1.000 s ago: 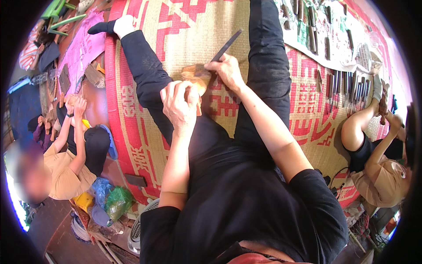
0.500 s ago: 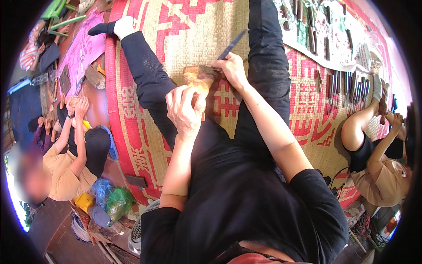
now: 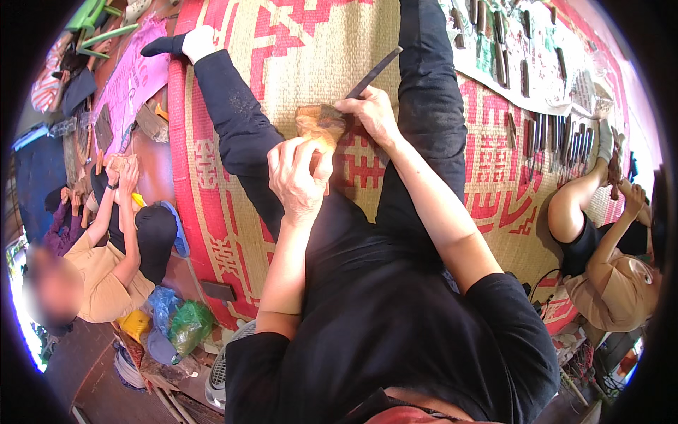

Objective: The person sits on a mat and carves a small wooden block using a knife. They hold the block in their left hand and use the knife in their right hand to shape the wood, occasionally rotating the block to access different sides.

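Observation:
Between my legs, my left hand (image 3: pixel 298 177) is closed around the near end of a carved piece of wood (image 3: pixel 318 121), yellow-brown with a darker patch at its far right. My right hand (image 3: pixel 373 116) grips a long, narrow, dark file (image 3: pixel 376 71) by its near end. The file slants away to the upper right, its far tip by my right leg. My right fingertips are close to the wood's dark side; whether the file's near end touches it is hidden.
A red-and-straw woven mat (image 3: pixel 346 35) lies under my legs. Carving tools (image 3: pixel 501 63) rest on a white sheet at far right, with a row of chisels (image 3: pixel 561 138) nearer. Co-workers sit at left (image 3: pixel 106 275) and right (image 3: pixel 614 283). A dark flat block (image 3: pixel 219 291) lies on the mat's left edge.
The file has shifted slightly in angle, and my right hand has moved a little toward the left. My left hand and the wood stay almost in place.

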Demonstrator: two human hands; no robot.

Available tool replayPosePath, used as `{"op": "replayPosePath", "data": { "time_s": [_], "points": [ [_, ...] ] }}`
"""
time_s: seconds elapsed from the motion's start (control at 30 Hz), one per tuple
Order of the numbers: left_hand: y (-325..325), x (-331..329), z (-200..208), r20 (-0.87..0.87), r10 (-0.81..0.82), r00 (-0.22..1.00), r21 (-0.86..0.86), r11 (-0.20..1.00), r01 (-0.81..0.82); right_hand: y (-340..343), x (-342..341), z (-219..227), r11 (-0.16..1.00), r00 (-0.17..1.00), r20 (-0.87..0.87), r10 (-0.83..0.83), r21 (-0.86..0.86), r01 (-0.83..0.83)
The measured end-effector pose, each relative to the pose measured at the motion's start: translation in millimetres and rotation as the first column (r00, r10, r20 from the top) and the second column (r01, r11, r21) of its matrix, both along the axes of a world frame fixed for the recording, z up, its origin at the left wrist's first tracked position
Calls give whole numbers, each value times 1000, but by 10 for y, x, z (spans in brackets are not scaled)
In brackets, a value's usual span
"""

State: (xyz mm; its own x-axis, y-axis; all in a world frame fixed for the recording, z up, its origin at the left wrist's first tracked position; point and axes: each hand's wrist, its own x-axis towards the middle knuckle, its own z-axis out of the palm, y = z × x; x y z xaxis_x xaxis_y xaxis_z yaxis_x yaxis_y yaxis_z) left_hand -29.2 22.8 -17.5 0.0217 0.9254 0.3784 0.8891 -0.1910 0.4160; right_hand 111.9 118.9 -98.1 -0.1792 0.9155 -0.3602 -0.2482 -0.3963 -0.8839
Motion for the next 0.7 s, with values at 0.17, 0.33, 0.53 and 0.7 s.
{"op": "replayPosePath", "data": {
  "time_s": [0.17, 0.33, 0.53, 0.7],
  "points": [
    [-1, 23, 12, -19, -6, 1000, 6, 1000, 6, -81, -108, -100, 966, 933, 321, 165, 139, -218],
    [13, 27, 5, -22, -19, 1000, 0, 1000, 19, -54, -93, -52, 997, 984, 163, 76, 16, -80],
    [16, 6, 23, 8, -10, 1000, 4, 1000, 10, 8, -25, -7, 999, 999, -11, 41, 17, -41],
    [28, 35, 84, -95, -41, 995, 66, 997, 48, -58, -40, 68, 939, 797, 558, 232, 85, -333]
  ]
}}
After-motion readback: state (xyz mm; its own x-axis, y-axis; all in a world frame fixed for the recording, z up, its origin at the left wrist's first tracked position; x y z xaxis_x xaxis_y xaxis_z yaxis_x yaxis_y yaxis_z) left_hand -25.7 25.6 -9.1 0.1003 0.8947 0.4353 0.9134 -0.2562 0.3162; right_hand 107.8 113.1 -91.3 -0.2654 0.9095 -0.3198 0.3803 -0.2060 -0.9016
